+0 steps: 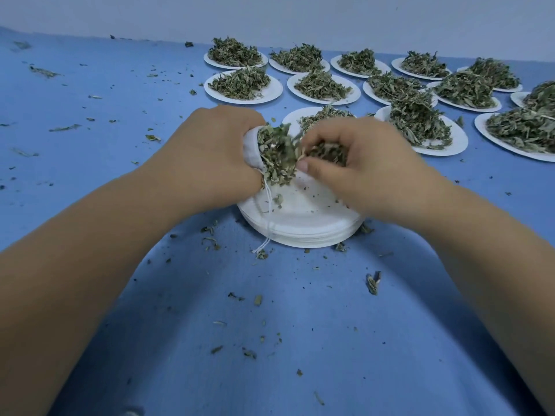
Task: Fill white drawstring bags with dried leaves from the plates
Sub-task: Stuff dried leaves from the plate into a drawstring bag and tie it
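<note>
The left hand [210,157] grips a white bag [250,147], fingers curled round its cloth, with the mouth turned toward the right hand [360,169]. The right hand's fingers are curled round a clump of dried leaves [327,152], held right at the bag's mouth, where more leaves bulge out. Both hands are just above a stack of white plates [303,226] near the person. The bag's string [268,217] hangs down over the stack's edge onto the blue table [120,115]. Plates heaped with leaves [243,85] stand in rows farther back and to the right. Leaf crumbs [373,283] are scattered over the table.
</note>
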Demonstrator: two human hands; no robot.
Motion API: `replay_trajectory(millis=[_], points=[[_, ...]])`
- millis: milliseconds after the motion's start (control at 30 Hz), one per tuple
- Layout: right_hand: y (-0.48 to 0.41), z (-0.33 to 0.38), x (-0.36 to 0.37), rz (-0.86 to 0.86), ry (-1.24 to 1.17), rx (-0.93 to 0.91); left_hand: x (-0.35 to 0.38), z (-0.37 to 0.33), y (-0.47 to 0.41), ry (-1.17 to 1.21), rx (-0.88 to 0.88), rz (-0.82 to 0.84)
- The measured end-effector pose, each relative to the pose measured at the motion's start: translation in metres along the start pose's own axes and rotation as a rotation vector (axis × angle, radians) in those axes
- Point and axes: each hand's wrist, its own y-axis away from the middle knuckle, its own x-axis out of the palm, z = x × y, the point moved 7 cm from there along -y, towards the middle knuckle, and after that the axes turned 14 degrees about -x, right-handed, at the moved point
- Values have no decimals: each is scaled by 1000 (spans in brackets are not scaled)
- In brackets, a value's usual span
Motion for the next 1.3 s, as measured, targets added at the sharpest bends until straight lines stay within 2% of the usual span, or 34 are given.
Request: replay_trajectory(millis=[100, 233, 400, 533, 667, 767, 833, 967, 1167, 1233, 1300], points=[[-4, 3, -10, -91, -125, -4, 1, -7, 1, -44, 34, -36], [-9, 14, -5, -85, -151, -32, 4, -21, 3, -110, 92, -96], [-7, 3, -1, -153, -377, 112, 9, -33, 5, -155, 186, -103], [-10, 2, 2, -189, -419, 143, 11, -34, 3, -159, 230, -114], [-13, 0, 8, -218, -789, 302, 12, -31, 2, -155, 198, -148], [-17, 2, 8, -352, -1004, 360, 16, -31, 2, -136, 174, -155], [-18, -1, 3, -399, -924, 330, 12, -34, 5, -106, 176, -192], [-12, -7, 6, -339, -699, 292, 10, -29, 4, -81, 137, -176], [-5, 4, -3, -309, -332, 85, 14, -16, -6, -128, 52, -148], [-5, 6, -2, -266, -366, 68, 15, -14, -8, -124, 22, -154], [-3, 4, 1, -204, -513, 102, 14, -11, -9, -99, -13, -154]])
